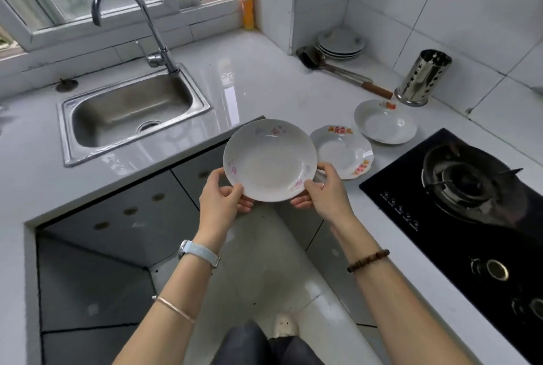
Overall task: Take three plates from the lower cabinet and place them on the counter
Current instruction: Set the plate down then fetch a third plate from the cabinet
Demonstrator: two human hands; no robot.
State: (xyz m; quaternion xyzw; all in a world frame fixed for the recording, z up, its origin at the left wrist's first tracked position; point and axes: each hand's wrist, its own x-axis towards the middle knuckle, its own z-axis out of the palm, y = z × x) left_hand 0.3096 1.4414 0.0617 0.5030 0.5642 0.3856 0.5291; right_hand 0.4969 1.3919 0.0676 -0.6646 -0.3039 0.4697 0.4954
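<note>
I hold a white plate with faint pink flowers [270, 160] in both hands, in the air over the counter's inner corner. My left hand [221, 195] grips its lower left rim, and my right hand [324, 189] grips its lower right rim. Two more white plates lie on the grey counter [264, 85] to the right: a scalloped plate with orange and red marks [343, 151], partly hidden behind the held plate, and a round plate [385, 125] farther back. The lower cabinet doors [117, 217] below the counter edge appear shut.
A steel sink [132, 111] with a tall tap [147, 20] is at the left. A black gas hob [470, 203] fills the right. At the back right stand a stack of plates [340, 44], a spatula [338, 69] and a steel utensil holder [423, 76]. A yellow bottle [247, 0] stands by the window.
</note>
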